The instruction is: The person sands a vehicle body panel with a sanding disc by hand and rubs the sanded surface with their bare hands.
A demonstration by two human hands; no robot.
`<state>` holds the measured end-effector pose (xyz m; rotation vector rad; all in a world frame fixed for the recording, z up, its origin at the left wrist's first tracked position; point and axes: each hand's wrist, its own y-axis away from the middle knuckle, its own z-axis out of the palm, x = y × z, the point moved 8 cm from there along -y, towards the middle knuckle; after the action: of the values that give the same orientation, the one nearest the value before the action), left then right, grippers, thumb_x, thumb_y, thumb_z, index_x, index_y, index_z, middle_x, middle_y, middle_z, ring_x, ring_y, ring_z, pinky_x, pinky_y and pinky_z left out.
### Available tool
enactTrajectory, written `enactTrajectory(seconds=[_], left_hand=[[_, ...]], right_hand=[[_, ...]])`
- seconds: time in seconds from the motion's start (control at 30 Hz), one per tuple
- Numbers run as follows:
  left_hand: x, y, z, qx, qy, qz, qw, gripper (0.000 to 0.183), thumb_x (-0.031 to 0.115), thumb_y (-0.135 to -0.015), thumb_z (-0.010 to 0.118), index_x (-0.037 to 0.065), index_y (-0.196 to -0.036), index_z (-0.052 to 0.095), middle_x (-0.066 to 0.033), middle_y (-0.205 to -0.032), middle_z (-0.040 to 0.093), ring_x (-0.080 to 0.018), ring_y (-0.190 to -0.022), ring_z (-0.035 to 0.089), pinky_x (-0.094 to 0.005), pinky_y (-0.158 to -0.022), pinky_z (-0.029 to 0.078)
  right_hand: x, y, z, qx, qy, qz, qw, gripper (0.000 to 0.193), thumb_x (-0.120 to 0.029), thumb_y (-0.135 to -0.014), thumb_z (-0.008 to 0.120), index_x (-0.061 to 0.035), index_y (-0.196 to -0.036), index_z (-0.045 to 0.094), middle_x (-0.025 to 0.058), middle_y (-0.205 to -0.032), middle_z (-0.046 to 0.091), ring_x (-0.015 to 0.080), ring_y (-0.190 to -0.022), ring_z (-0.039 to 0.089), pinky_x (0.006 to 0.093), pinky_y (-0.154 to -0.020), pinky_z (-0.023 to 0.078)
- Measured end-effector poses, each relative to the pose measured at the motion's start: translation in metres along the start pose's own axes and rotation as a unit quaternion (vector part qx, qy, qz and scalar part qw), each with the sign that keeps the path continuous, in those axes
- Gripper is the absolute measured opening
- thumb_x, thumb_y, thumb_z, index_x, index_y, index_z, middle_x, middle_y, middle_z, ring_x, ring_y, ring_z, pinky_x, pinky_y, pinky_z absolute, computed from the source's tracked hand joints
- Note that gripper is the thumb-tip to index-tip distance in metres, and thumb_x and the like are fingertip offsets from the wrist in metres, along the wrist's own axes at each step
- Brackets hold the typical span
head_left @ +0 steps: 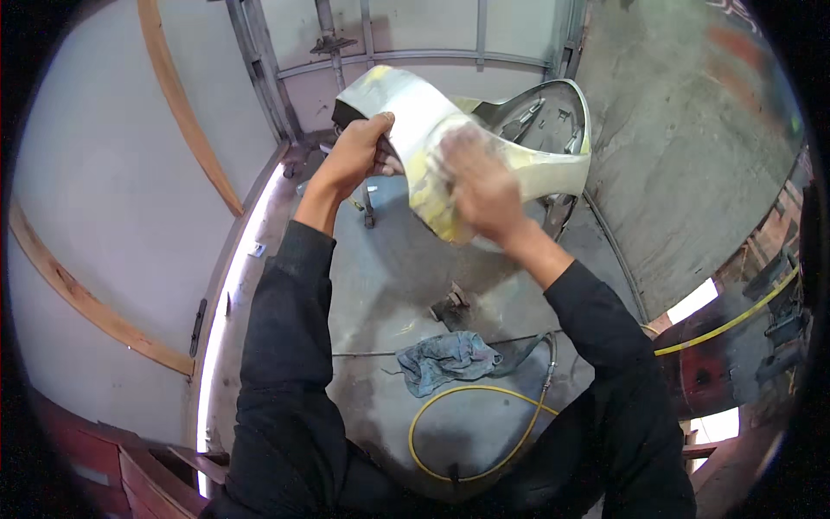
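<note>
A curved car body panel (pixel 418 102), white and silver with yellowish patches, is held up in front of me at the top middle. Its left edge is gripped by my left hand (pixel 353 156), thumb on top and fingers reaching underneath. Over the yellow patched area lies my right hand (pixel 480 183), smeared by motion, so I cannot make out its fingers or anything under the palm. To the right the panel runs into a rounded frame (pixel 586 121) around a large opening with dark grey parts inside.
A blue-grey rag (pixel 445 363) lies on the grey floor (pixel 372 320) beside a yellow air hose (pixel 413 437) with a metal coupling. A small dark metal piece (pixel 451 303) sits beyond it. Behind the panel rises a metal stand (pixel 327 43). Walls stand left and right.
</note>
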<state>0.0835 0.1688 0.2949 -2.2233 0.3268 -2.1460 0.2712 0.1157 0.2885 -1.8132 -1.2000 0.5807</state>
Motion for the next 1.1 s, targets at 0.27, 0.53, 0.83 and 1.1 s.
enactTrajectory(seconds=[0.27, 0.53, 0.83, 1.1], left_hand=[[-0.001, 0.004, -0.001, 0.015, 0.013, -0.008, 1.000, 0.046, 0.039, -0.103, 0.049, -0.002, -0.089, 0.066, -0.0108, -0.078, 0.070, -0.0158, -0.063, 0.068, -0.0269, -0.060, 0.055], [-0.001, -0.002, -0.005, 0.035, 0.006, 0.001, 0.999, 0.046, 0.038, -0.103, 0.050, -0.002, -0.084, 0.065, -0.0085, -0.074, 0.067, -0.0156, -0.061, 0.066, -0.0265, -0.059, 0.055], [0.003, -0.006, 0.003, 0.035, 0.008, 0.006, 0.999, 0.044, 0.035, -0.103, 0.050, -0.003, -0.087, 0.064, -0.0101, -0.074, 0.066, -0.0170, -0.058, 0.066, -0.0276, -0.056, 0.055], [0.000, -0.011, 0.002, 0.009, 0.030, 0.018, 0.999, 0.046, 0.037, -0.103, 0.049, -0.004, -0.090, 0.066, -0.0096, -0.076, 0.069, -0.0154, -0.060, 0.066, -0.0266, -0.056, 0.053]], right_hand=[[-0.026, 0.008, 0.004, -0.044, 0.007, -0.017, 0.999, 0.057, -0.009, -0.078, 0.059, -0.0063, -0.135, 0.063, 0.0136, -0.146, 0.056, 0.0386, -0.141, 0.045, 0.0507, -0.117, 0.034], [-0.048, 0.001, 0.012, -0.055, 0.025, -0.046, 0.997, 0.056, -0.011, -0.077, 0.063, -0.0080, -0.133, 0.064, 0.0126, -0.147, 0.055, 0.0404, -0.142, 0.044, 0.0519, -0.116, 0.035], [-0.041, 0.008, 0.007, -0.074, -0.009, -0.096, 0.993, 0.057, -0.010, -0.073, 0.060, -0.0072, -0.129, 0.068, 0.0121, -0.143, 0.059, 0.0397, -0.142, 0.044, 0.0532, -0.117, 0.035], [-0.031, 0.000, 0.007, -0.034, 0.049, -0.052, 0.997, 0.052, -0.013, -0.077, 0.061, -0.0082, -0.128, 0.068, 0.0142, -0.141, 0.060, 0.0448, -0.137, 0.047, 0.0540, -0.113, 0.038]])
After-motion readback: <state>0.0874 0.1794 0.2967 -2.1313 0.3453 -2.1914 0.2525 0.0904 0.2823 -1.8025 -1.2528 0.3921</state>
